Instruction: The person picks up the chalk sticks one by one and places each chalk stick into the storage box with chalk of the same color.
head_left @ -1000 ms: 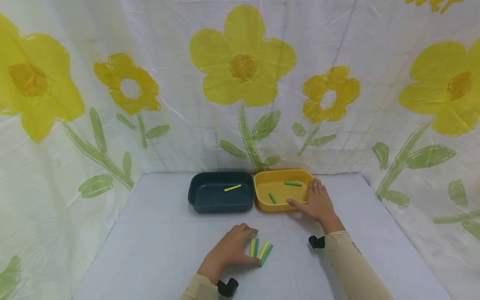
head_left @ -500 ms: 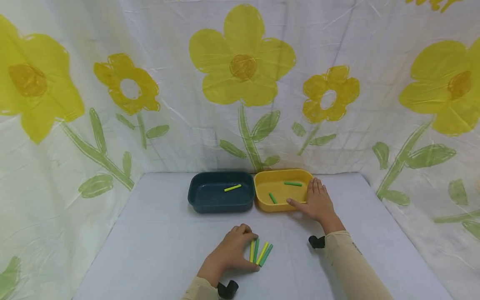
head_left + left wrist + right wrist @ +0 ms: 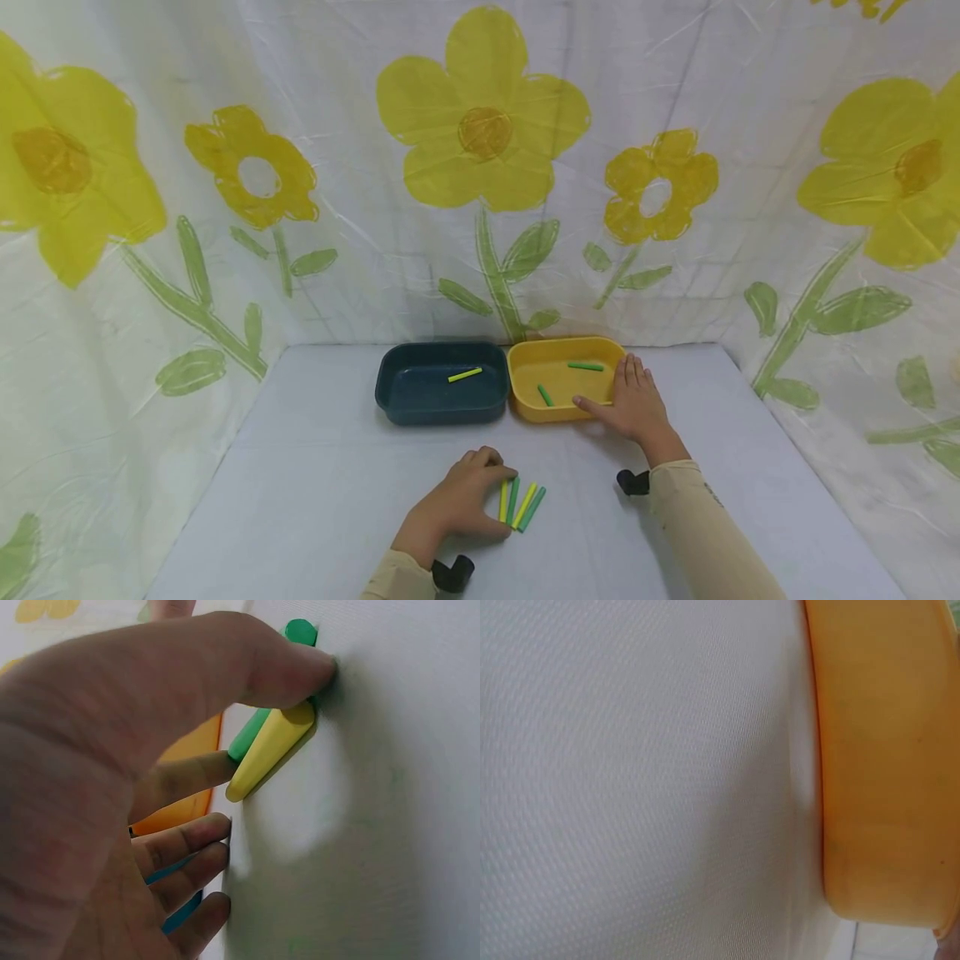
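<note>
Several short round sticks, yellow and green, lie side by side on the white tablecloth in the head view. My left hand (image 3: 461, 504) arches over the left pair, a yellow stick (image 3: 274, 750) and a green stick (image 3: 513, 500), with thumb and index finger spread about a stick's length apart. In the left wrist view the thumb covers the sticks' near ends; the index fingertip is right at the green one's far end. The other fingers are loosely bent. My right hand (image 3: 637, 412) rests on the yellow tub (image 3: 558, 414) at its right front corner, fingers straight along the side and thumb at the front rim.
A dark blue tub (image 3: 442, 414) stands left of the yellow tub, with one yellow stick (image 3: 465, 375) in it. Two green sticks (image 3: 585, 367) lie in the yellow tub. Behind the table hangs a flower-patterned curtain (image 3: 360, 275).
My left thumb and index finger have drawn closer round the left pair of sticks, the thumb shifting slightly left and down. The right hand, tubs and sticks stay in place.
</note>
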Available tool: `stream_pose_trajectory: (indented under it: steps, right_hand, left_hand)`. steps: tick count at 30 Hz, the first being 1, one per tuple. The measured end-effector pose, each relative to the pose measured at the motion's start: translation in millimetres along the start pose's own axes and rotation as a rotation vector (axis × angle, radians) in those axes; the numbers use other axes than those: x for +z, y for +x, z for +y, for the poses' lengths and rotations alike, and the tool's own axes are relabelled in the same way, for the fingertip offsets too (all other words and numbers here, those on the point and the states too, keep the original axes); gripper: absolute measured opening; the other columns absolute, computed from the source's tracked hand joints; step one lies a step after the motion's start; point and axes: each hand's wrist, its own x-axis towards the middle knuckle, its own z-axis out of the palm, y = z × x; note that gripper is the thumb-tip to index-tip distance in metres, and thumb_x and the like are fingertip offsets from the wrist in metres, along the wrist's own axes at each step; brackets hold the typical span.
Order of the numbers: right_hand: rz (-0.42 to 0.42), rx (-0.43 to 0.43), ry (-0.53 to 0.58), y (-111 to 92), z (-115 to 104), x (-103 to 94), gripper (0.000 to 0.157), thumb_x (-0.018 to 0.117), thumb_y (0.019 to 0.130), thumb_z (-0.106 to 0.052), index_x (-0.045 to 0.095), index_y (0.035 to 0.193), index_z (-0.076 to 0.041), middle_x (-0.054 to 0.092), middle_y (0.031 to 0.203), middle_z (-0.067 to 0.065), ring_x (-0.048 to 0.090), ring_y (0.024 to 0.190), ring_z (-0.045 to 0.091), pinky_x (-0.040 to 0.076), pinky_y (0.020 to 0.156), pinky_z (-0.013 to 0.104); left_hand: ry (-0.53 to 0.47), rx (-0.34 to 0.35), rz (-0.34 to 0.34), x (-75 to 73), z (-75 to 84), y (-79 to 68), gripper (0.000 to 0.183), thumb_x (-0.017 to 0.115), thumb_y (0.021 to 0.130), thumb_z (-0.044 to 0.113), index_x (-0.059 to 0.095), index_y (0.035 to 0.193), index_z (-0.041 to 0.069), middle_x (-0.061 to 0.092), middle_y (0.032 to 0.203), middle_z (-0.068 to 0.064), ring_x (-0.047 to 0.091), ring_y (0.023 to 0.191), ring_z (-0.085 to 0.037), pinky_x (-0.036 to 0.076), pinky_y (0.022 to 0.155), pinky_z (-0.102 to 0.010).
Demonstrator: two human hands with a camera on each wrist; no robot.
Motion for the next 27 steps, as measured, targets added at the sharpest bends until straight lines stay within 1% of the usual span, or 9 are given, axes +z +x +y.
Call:
stream_pose_trajectory:
  steps: [6, 11, 17, 23, 27]
  right_hand:
    - [0.003, 0.003, -0.001, 0.5, 0.8, 1.3, 0.136, 0.047, 0.091, -0.089, 0.000, 0.162, 0.017, -0.005, 0.173, 0.037, -0.002, 0.163, 0.052, 0.000, 0.132, 0.063]
    - [0.004, 0.005, -0.003, 0.2, 1.1, 2.1, 0.137, 0.047, 0.090, -0.089, 0.000, 0.162, 0.017, -0.004, 0.173, 0.037, -0.001, 0.163, 0.052, 0.001, 0.132, 0.064]
    - [-0.004, 0.003, -0.004, 0.1, -0.4, -0.2, 0.136, 0.047, 0.091, -0.088, 0.000, 0.162, 0.017, -0.006, 0.172, 0.037, -0.003, 0.163, 0.052, -0.001, 0.132, 0.063]
    - [-0.015, 0.005, -0.005, 0.0, -1.2, -2.0, 0.136, 0.046, 0.091, -0.089, 0.000, 0.162, 0.017, -0.008, 0.172, 0.036, -0.004, 0.163, 0.052, -0.002, 0.132, 0.063]
    - [-0.008, 0.004, -0.004, -0.9, -0.6, -0.4, 0.136, 0.046, 0.091, -0.089, 0.001, 0.162, 0.017, -0.006, 0.172, 0.037, -0.002, 0.163, 0.052, -0.001, 0.132, 0.064]
  left_hand:
    - [-0.007, 0.005, 0.012, 1.2, -1.3, 0.0, 0.075, 0.090, 0.074, 0.051, 0.068, 0.142, 0.030, 0.054, 0.137, 0.007, 0.048, 0.123, -0.013, 0.047, 0.114, -0.043]
    - [-0.014, 0.005, 0.015, 1.4, -1.1, -0.4, 0.074, 0.090, 0.074, 0.053, 0.068, 0.141, 0.029, 0.055, 0.136, 0.007, 0.048, 0.123, -0.013, 0.047, 0.114, -0.043]
    - [-0.033, 0.007, 0.013, -2.4, 1.0, -1.2, 0.075, 0.090, 0.074, 0.054, 0.068, 0.141, 0.029, 0.056, 0.134, 0.009, 0.048, 0.120, -0.011, 0.048, 0.112, -0.041]
    - [-0.055, 0.001, 0.016, -6.1, 4.9, -3.1, 0.075, 0.092, 0.075, 0.053, 0.068, 0.141, 0.026, 0.057, 0.134, 0.008, 0.050, 0.123, -0.012, 0.048, 0.115, -0.043]
    - [-0.059, 0.001, 0.021, -6.4, 5.1, -3.8, 0.075, 0.091, 0.076, 0.052, 0.067, 0.142, 0.026, 0.059, 0.134, 0.008, 0.051, 0.125, -0.013, 0.047, 0.116, -0.044]
